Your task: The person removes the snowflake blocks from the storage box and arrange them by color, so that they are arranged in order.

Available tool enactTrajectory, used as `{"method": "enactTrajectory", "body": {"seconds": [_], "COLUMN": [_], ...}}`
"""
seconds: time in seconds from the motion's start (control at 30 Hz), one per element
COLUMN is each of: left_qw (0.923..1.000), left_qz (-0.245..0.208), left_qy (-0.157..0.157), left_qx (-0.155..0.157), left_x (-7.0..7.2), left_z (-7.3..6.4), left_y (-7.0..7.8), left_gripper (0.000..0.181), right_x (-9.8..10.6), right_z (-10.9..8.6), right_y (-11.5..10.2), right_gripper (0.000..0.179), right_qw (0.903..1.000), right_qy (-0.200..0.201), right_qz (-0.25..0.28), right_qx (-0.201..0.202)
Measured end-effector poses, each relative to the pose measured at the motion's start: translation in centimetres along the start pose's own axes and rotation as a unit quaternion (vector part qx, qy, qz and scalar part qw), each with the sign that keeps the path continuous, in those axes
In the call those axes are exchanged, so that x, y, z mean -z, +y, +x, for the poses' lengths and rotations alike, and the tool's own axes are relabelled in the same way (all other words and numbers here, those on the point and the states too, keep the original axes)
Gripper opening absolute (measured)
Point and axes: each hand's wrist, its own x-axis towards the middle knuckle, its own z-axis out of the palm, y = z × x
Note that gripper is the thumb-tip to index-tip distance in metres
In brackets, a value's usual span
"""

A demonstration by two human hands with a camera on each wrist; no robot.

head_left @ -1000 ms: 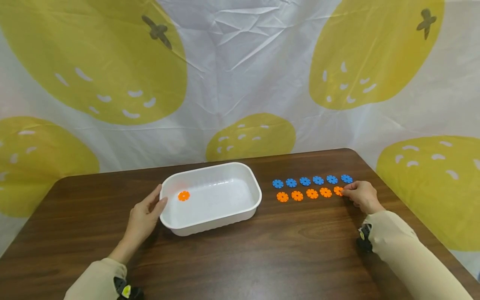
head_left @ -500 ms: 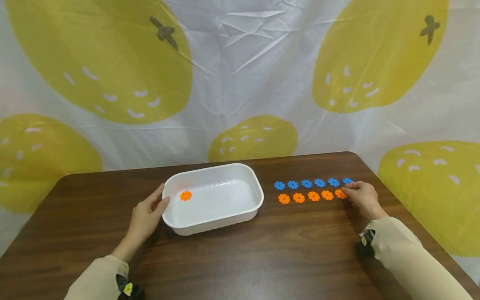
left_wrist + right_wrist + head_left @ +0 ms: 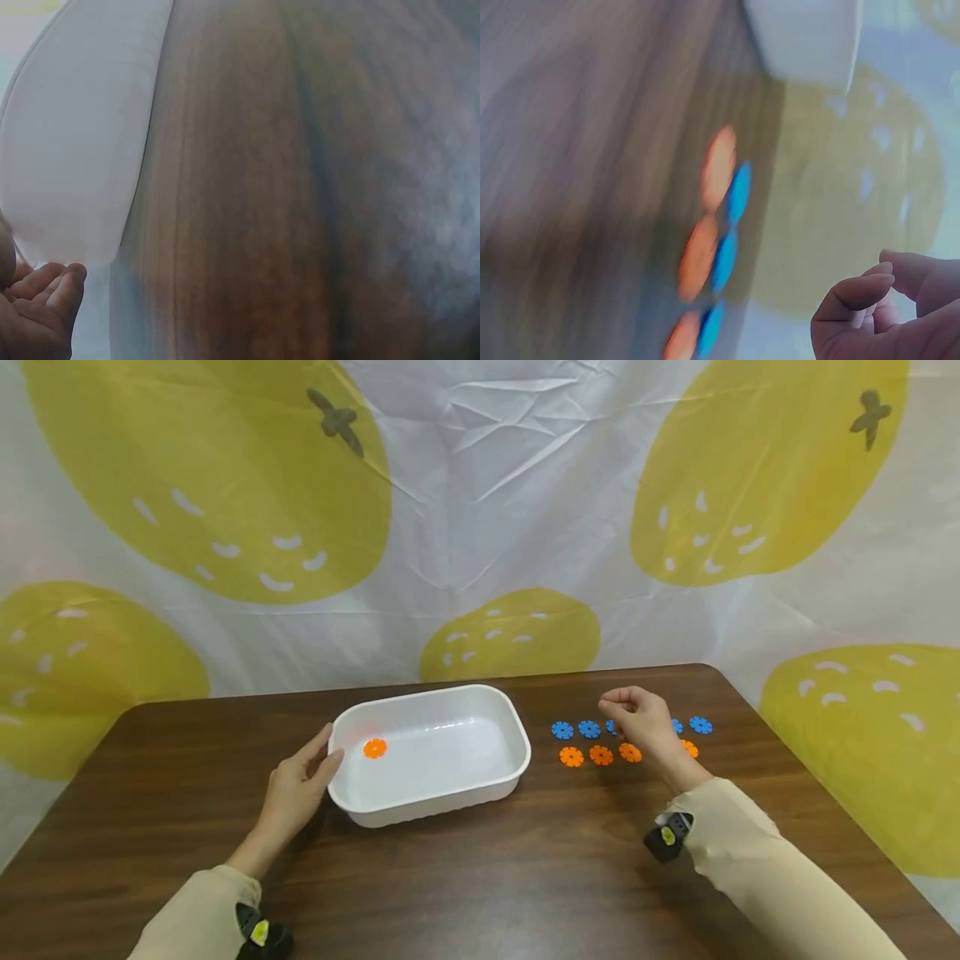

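My left hand [image 3: 294, 789] grips the left end of a white plastic tray [image 3: 431, 812], thumb inside the rim and fingers outside. In the left wrist view those fingertips [image 3: 71, 279] lie against the tray's end. One orange notched building disc [image 3: 375, 748] lies inside the tray. To its right, blue discs [image 3: 562, 730] form a back row and orange discs [image 3: 572, 757] a front row. My right hand [image 3: 641, 725] hovers over the rows, hiding some discs. Its fingers are loosely curled, and nothing shows between thumb and fingertips [image 3: 881, 281] in the right wrist view.
Everything sits on a dark brown wooden table [image 3: 480, 893] with rounded far corners. Behind it hangs a white curtain [image 3: 510, 510] printed with yellow fruit. Each wrist wears a small black camera, the right one [image 3: 667, 837] just above the table.
My right hand has let go of the orange disc at the right end of the front row and moved left above the rows. My left hand keeps its grip on the tray.
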Motion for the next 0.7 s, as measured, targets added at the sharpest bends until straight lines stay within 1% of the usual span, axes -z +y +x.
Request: {"method": "enactTrajectory", "body": {"seconds": [0.17, 0.27, 0.37, 0.47, 0.57, 0.63, 0.7], "left_qw": [1.0, 1.0, 1.0, 1.0, 1.0, 1.0, 1.0], "left_qz": [0.0, -0.002, -0.002, -0.002, -0.002, -0.001, -0.002], "left_qy": [0.0, 0.001, 0.003, 0.006, 0.008, 0.008, 0.008], "left_qx": [0.003, 0.002, 0.0, -0.002, 0.0, 0.0, 0.0], "left_x": [0.0, 0.0, -0.1, -0.1, -0.1, -0.1, -0.1], "left_z": [0.0, 0.0, 0.1, 0.1, 0.1, 0.1, 0.1], "left_y": [0.0, 0.0, 0.0, -0.1, -0.2, -0.2, -0.2], "left_gripper": [0.051, 0.051, 0.051, 0.05, 0.05, 0.05, 0.05], "right_x": [-4.3, -7.2, -10.0, -12.5, -14.7, -15.9, -17.0], "right_z": [0.4, 0.3, 0.0, -0.1, -0.3, -0.3, -0.2], "right_y": [-2.6, -4.1, -5.5, -6.5, -7.2, -7.5, -7.6], "right_gripper": [0.028, 0.024, 0.02, 0.017, 0.017, 0.017, 0.017], "right_qw": [0.998, 0.9942, 0.9904, 0.9879, 0.9855, 0.984, 0.983], "right_qy": [-0.02, -0.032, -0.047, -0.067, -0.088, -0.096, -0.099], "right_qz": [0.058, 0.099, 0.128, 0.137, 0.139, 0.142, 0.148], "right_qx": [0.014, 0.025, 0.027, 0.029, 0.042, 0.047, 0.044]}}
